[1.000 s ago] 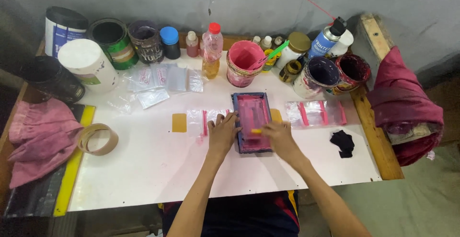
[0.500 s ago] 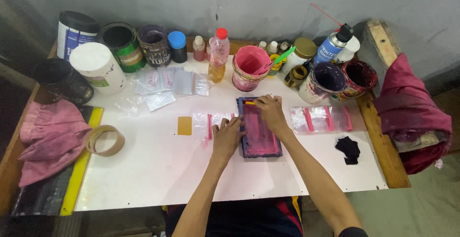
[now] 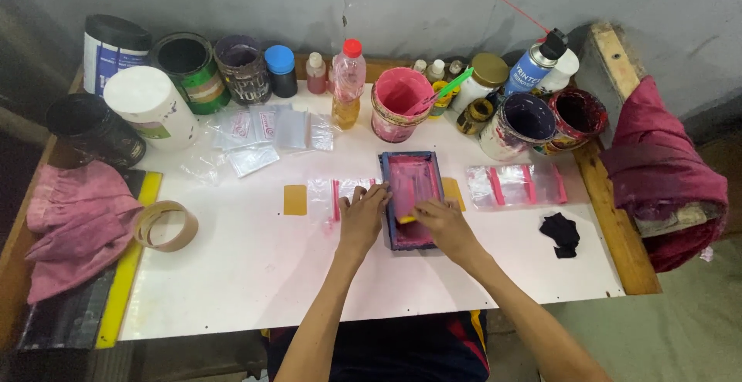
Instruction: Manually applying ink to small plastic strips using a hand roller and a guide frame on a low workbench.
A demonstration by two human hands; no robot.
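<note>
A pink cloth (image 3: 73, 224) lies at the left edge of the white surface (image 3: 255, 274), a roll of tape (image 3: 165, 226) just beside it. Along the far edge stand a dark tub (image 3: 93, 129), a white lidded tub (image 3: 151, 106), a blue-and-white can (image 3: 114, 50), a green-labelled can (image 3: 189, 67) and a dark can (image 3: 243, 67) — then a blue-capped jar (image 3: 280, 71) and a red-capped bottle of yellow liquid (image 3: 347, 81). Clear plastic pouches (image 3: 263, 129) are spread near them.

At centre, the left hand (image 3: 362, 216) rests flat, fingers together, on the left rim of a small blue-framed printing screen (image 3: 412, 196) stained pink, over a clear pouch with a pink strip (image 3: 332, 196). The right hand (image 3: 440, 224) has its grip pinched on a yellow squeegee (image 3: 407, 218) held against the screen's near half. A yellow-brown square (image 3: 294, 200) lies left of the pouch.

Farther right: a pink paint pot (image 3: 400, 104) with a green stick, a gold-lidded jar (image 3: 487, 77), a blue spray can (image 3: 533, 64), two stained pots (image 3: 553, 119), finished pink-striped pouches (image 3: 516, 185), a black scrap (image 3: 561, 234) and a maroon cloth (image 3: 665, 166).
</note>
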